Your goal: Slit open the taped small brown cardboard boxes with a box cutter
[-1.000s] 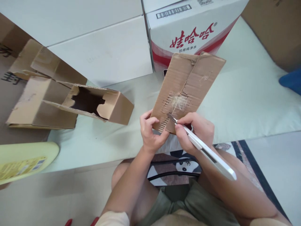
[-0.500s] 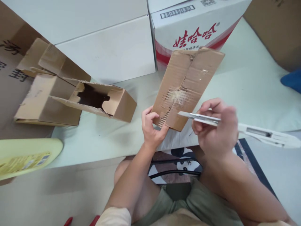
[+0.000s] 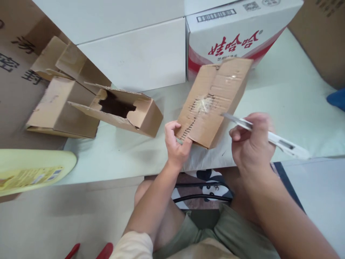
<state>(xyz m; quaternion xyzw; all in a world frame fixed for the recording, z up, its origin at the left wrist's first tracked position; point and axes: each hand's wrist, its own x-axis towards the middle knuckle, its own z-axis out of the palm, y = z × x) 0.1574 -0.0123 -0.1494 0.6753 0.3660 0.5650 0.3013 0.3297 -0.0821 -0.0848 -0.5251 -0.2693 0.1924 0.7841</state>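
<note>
Between the hands, the cardboard piece (image 3: pixel 214 100) is pinched by the left hand (image 3: pixel 176 145), the right hand (image 3: pixel 252 144) gripping a utility knife (image 3: pixel 269 136) beside it.

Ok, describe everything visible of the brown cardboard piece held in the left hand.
The flat brown corrugated cardboard piece has a seam up its middle and a torn patch baring fluting and pale fibres. It tilts up above the pale green surface, near corner pinched by the left hand; the blade tip of the white utility knife reaches its right edge.
</note>
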